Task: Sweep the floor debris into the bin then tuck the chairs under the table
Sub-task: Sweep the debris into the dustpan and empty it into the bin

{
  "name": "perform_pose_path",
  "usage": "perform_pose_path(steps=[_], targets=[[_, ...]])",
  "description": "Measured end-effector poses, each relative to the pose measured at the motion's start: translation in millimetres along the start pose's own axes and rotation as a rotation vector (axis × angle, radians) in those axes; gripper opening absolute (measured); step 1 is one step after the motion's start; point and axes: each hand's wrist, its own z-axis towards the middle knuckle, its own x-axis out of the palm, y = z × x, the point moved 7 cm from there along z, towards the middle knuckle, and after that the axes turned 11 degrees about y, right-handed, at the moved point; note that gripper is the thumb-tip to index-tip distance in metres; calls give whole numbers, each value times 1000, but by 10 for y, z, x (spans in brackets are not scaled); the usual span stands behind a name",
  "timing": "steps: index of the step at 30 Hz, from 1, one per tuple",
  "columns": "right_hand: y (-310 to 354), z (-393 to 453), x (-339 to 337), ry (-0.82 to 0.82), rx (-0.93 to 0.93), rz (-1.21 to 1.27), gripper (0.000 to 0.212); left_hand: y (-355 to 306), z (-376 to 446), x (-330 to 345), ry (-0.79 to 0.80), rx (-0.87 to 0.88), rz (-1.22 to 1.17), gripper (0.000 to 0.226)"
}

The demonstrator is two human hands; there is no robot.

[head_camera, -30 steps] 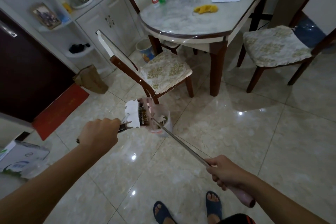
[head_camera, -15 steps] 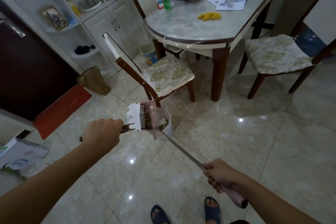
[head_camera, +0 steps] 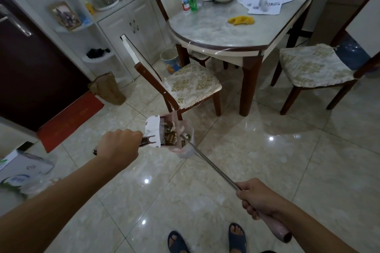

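The left hand [head_camera: 118, 146] is clenched around the dark handle of a pink dustpan [head_camera: 174, 137], held off the floor [head_camera: 267, 170] with its white comb edge [head_camera: 153, 132] toward the hand. The right hand [head_camera: 257, 198] is clenched on the pink grip of a broom [head_camera: 209, 163], whose metal shaft runs toward 11 o'clock and ends inside the pan. The pan holds brownish wrappers and pale scraps, though what exactly they are is hard to tell.

At 12 o'clock from the pan, the near chair [head_camera: 191, 86] stands pulled out from the counter [head_camera: 216, 28], its back just beside the pan. At 2 o'clock a second chair [head_camera: 314, 68] is also pulled clear of the counter edge. Open tile stretches from 3 to 6 o'clock. A small patterned bin [head_camera: 170, 60] stands by the cabinet [head_camera: 131, 26], beyond the near chair, contents hidden. A brown paper bag [head_camera: 108, 88] sits at 10 o'clock.
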Motion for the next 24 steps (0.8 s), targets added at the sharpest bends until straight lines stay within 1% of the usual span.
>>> perform_pose_path(steps=[6,9,12,16,19,24], targets=[[127,61,142,66,2,61,22,-25,3,7,10,3,0,15],[154,133,236,86,15,82,26,-30,8,-17,6,4,8,16],[144,194,265,63,31,102,21,-23,7,-78,-1,2,6,15],[105,200,225,9,30,104,19,-24,4,-116,8,2,1,15],[52,177,155,-25,36,109,23,-17,9,-115,7,-2,2,16],[6,140,54,-28,50,95,18,-80,3,-128,12,27,34,16]])
